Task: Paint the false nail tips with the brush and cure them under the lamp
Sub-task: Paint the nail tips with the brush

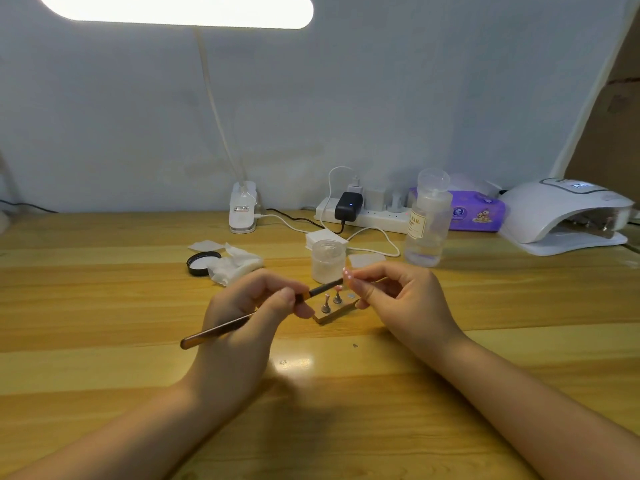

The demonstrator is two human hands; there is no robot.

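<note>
- Lettering "NAIL" shows on the clear pump bottle (428,219) standing on the striped wooden worktop (104,292).
- Left hand (249,306) grips the brush (242,322); right hand (398,296) pinches a nail tip (347,273) above the stand (334,308).
- White curing lamp (564,216) sits far right.

The brush (242,320), gripped in the left hand (242,327), has a glossy brown handle, an orange band just past the fingers and a black ferrule toward the tip. The nail tip (347,273) pinched in the right hand (398,299) is pale pink. Below the grips, the block (334,315) is tan wood with silver pegs (330,303). Beyond it, the jar (328,261) is frosted white and the lid (202,263) black. Far right, the lamp (564,216) is white, beside a purple pack (474,213). The table (104,306) is striped yellow wood.
</note>
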